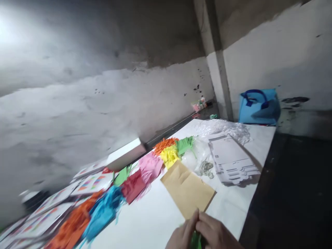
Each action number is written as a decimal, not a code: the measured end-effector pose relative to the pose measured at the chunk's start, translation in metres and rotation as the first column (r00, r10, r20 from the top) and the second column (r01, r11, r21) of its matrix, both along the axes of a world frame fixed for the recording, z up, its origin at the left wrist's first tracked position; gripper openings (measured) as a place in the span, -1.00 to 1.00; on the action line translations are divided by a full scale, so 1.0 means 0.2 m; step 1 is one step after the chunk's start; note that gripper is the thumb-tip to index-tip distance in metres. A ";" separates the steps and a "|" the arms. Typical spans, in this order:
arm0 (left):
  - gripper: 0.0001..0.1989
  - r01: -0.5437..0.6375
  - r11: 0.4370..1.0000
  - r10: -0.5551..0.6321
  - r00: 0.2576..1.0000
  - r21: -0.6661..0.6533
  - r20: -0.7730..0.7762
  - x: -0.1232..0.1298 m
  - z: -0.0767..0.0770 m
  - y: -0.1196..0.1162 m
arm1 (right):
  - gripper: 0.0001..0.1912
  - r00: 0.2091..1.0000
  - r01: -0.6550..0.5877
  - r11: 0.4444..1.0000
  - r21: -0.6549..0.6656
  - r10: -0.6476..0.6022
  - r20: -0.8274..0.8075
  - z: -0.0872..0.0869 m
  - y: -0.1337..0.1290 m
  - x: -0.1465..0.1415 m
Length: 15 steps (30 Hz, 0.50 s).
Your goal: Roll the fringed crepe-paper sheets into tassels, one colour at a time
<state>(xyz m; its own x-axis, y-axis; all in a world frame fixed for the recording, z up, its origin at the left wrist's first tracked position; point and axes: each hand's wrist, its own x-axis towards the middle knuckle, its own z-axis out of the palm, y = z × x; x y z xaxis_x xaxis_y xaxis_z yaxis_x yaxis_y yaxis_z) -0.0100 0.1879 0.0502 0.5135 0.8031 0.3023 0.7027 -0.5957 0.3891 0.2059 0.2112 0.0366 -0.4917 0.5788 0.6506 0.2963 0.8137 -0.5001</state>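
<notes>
My left hand and my right hand meet at the bottom of the view, fingertips pinched together. Between and below them a bright green piece shows, mostly hidden by the fingers; its exact kind cannot be made out. Just beyond the fingertips lies a flat brown paper envelope on the white-covered table. Bunches of coloured pieces with thin strings run along the left: orange, blue, dark red, pink, yellow and green.
Right of the envelope sits a stack of printed white sheets, with crumpled clear plastic behind it. A blue bag stands at the far corner. Printed packs and a white box line the wall side. The table's right edge drops into darkness.
</notes>
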 end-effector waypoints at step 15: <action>-0.38 -0.626 0.630 0.633 0.757 0.460 0.164 -0.21 0.06 -0.65 | -0.70 0.978 -0.157 0.902 0.403 0.197 -0.061 0.13 -0.15 -0.38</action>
<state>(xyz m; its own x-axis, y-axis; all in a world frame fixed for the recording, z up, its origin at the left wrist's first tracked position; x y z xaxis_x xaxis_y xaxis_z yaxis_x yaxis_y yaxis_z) -0.0523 0.0588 0.0625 -0.0575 0.6946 0.7171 0.9778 -0.1059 0.1810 0.1308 0.1818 0.0632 -0.4845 0.1746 0.8572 0.0952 0.9846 -0.1468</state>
